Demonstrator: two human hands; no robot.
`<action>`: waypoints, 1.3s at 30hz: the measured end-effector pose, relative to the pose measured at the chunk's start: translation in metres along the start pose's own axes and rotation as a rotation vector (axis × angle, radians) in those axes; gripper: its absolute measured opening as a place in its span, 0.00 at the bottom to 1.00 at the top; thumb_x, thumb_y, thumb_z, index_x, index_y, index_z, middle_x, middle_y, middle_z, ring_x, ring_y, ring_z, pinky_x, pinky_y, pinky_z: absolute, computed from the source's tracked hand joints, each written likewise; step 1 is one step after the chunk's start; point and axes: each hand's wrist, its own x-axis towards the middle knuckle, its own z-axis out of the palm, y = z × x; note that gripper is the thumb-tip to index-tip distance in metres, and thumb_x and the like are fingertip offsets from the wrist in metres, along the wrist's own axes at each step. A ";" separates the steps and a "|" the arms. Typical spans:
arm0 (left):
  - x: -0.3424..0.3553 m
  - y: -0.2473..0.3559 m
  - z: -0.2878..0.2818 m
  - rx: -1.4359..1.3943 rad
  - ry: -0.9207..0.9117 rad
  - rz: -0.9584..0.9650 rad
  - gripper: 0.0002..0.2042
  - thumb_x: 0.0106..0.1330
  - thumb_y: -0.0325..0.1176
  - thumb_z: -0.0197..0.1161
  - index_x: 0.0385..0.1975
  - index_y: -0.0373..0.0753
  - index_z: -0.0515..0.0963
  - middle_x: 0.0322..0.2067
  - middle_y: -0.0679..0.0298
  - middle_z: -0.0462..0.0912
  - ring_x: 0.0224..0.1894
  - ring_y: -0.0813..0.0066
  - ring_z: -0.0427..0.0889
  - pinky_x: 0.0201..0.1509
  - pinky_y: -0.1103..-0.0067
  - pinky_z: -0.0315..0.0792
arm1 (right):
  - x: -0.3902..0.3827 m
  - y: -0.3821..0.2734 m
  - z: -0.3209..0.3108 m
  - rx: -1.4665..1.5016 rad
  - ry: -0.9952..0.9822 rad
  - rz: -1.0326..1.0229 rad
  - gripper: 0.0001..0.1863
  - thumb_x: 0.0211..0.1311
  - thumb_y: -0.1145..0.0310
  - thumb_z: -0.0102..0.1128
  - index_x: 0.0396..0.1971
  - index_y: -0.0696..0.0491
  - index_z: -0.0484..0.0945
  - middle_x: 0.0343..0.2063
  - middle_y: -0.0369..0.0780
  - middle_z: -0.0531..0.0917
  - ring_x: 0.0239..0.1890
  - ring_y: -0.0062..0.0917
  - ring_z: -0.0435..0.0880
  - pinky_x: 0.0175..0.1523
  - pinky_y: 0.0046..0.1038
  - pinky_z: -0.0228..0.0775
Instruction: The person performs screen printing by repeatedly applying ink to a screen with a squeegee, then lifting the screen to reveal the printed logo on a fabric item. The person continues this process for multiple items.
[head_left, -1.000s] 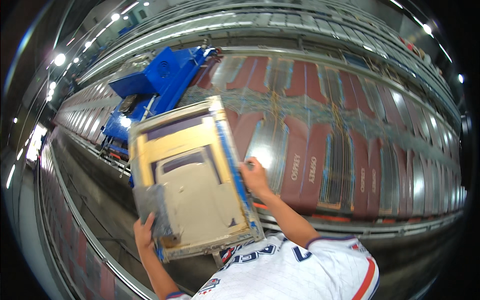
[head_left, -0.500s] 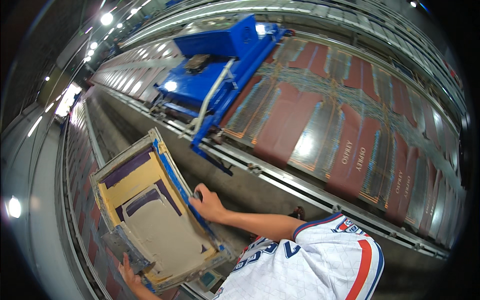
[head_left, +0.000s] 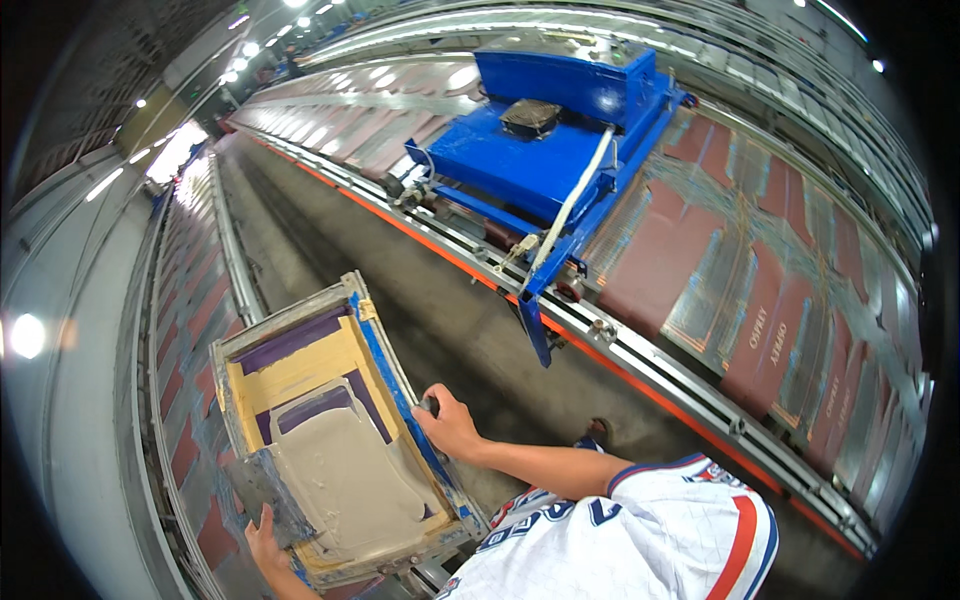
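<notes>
From the head view, my two hands are well apart, one on each side of a framed screen [head_left: 283, 319] that sits tilted in front of me, near the left-hand table [head_left: 215, 535]. My right hand [head_left: 450, 425] is closed around a dark grip [head_left: 430, 405] at the frame's right side, knuckles up, the forearm reaching in almost level from my white shirt sleeve [head_left: 665, 475]. My left hand [head_left: 266, 545] is lower, at the near left corner, its thumb pointing up against a grey plate [head_left: 272, 492]; its fingers are hidden, so I cannot tell how firmly they hold or whether they clasp the plate or the frame. The plate lies across the frame's left edge, beside the beige paste [head_left: 350, 480] spread inside. Beyond, a blue machine [head_left: 530, 165] straddles the right-hand table, near maroon pieces [head_left: 655, 255].
</notes>
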 end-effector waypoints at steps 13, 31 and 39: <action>0.055 -0.032 0.080 -0.099 -0.195 0.146 0.29 0.66 0.48 0.73 0.55 0.31 0.75 0.48 0.59 0.83 0.46 0.66 0.84 0.50 0.70 0.79 | 0.100 0.053 0.035 -0.031 -0.029 -0.031 0.18 0.65 0.59 0.62 0.43 0.56 0.70 0.26 0.52 0.82 0.32 0.46 0.82 0.41 0.45 0.71; 0.124 -0.074 0.072 -0.300 -0.445 0.290 0.25 0.70 0.44 0.70 0.54 0.28 0.76 0.47 0.57 0.85 0.46 0.66 0.86 0.50 0.69 0.80 | 0.060 0.068 0.048 -0.101 0.146 -0.149 0.22 0.63 0.55 0.65 0.46 0.57 0.72 0.20 0.49 0.79 0.24 0.37 0.80 0.33 0.40 0.69; 0.116 -0.058 0.089 -0.380 -0.581 0.269 0.27 0.68 0.46 0.72 0.56 0.28 0.77 0.48 0.60 0.83 0.46 0.69 0.83 0.51 0.73 0.77 | 0.063 0.079 0.070 -0.097 0.241 -0.250 0.21 0.62 0.58 0.65 0.45 0.58 0.71 0.19 0.47 0.78 0.23 0.34 0.80 0.31 0.39 0.68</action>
